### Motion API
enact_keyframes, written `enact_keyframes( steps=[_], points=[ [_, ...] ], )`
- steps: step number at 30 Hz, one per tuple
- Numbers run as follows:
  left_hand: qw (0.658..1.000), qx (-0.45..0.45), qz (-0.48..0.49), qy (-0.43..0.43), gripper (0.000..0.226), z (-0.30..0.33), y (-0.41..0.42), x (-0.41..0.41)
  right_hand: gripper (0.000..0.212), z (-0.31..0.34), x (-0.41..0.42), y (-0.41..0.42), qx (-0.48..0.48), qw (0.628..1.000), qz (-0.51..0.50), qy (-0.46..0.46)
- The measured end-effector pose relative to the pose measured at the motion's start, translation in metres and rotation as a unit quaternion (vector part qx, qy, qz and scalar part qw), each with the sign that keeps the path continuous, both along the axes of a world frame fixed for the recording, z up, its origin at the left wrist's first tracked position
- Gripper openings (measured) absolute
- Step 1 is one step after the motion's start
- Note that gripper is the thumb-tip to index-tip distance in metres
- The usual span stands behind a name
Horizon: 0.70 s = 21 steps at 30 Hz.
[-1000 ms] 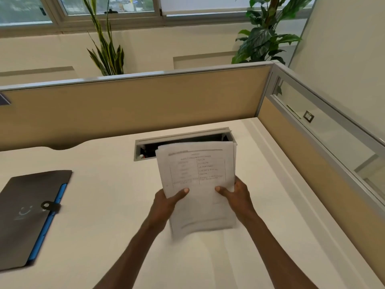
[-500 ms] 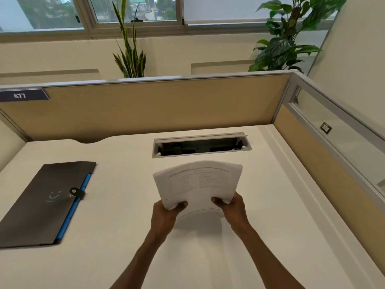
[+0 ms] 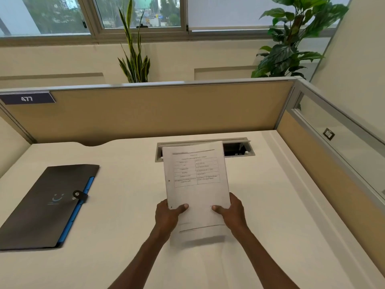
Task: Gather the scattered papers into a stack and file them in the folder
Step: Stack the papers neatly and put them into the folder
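The left hand [image 3: 167, 215] and right hand [image 3: 234, 213] each clamp a lower corner of the paper stack [image 3: 196, 184], held upright at frame centre above the desk [image 3: 129, 205]. The closed folder [image 3: 44, 205] lies flat at frame left, well apart from the stack.

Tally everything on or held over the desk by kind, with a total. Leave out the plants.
Paper stack, held in both hands: 1
Dark folder with blue edge, lying closed on the desk: 1
Hands: 2, left hand and right hand
Total: 4
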<state>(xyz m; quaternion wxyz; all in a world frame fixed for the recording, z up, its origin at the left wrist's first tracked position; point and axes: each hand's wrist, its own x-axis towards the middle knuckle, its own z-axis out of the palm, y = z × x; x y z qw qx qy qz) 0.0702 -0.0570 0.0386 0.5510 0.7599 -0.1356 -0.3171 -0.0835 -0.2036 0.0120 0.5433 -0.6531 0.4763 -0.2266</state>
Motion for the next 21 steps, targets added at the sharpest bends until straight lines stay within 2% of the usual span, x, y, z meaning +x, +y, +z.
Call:
enact_keyframes(
  steps=[2, 5, 8, 13, 16, 21],
  points=[
    [0.999, 0.032, 0.002, 0.005, 0.031, -0.007, -0.001, 0.002, 0.049, -0.008, 0.004, 0.004, -0.013, 0.998, -0.010, 0.060],
    [0.996, 0.093, 0.000, -0.012, 0.026, -0.024, 0.002, 0.003, 0.070, -0.024, 0.006, 0.009, 0.003, 0.991, -0.016, 0.135],
    [0.988, 0.142, -0.007, -0.065, 0.018, -0.037, 0.010, 0.003, 0.064, -0.032, 0.006, 0.012, 0.007, 0.985, -0.002, 0.173],
    [0.982, 0.148, -0.033, -0.111, 0.021, -0.042, 0.023, 0.004, 0.057, -0.030, 0.007, 0.012, -0.018, 0.980, 0.010, 0.197],
    [0.976, 0.172, -0.062, -0.121, 0.009, -0.043, 0.025, 0.008, 0.060, -0.026, 0.006, 0.013, -0.040, 0.970, 0.033, 0.238],
    [0.976, 0.184, -0.038, -0.108, 0.041, -0.044, 0.042, 0.023, 0.056, -0.016, 0.005, 0.017, -0.097, 0.931, 0.032, 0.350]
  ],
)
